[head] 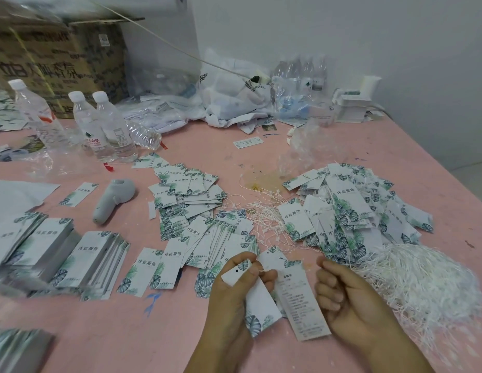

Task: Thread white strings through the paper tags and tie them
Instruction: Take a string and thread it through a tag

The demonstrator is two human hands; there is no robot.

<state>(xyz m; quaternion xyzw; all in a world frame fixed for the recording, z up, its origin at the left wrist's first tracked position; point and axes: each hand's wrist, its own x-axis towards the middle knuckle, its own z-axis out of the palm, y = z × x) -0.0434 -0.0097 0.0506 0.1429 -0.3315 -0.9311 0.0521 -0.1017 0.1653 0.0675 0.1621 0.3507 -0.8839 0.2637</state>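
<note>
Head view: left hand (234, 286) fingers pinch paper tags (261, 302); right hand (347, 294) fingers curl, grip unclear.

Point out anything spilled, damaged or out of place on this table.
A yellowish stain with dark specks marks the pink table between the tag piles. One clear bottle lies crushed on its side beside the upright bottles.

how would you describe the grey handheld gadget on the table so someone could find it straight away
Start at the three upright water bottles at the back left of the pink table. Just in front of them, left of the middle pile of tags, lies the grey handheld gadget. It is the only smooth, rounded grey plastic thing among flat leaf-printed paper.
</note>
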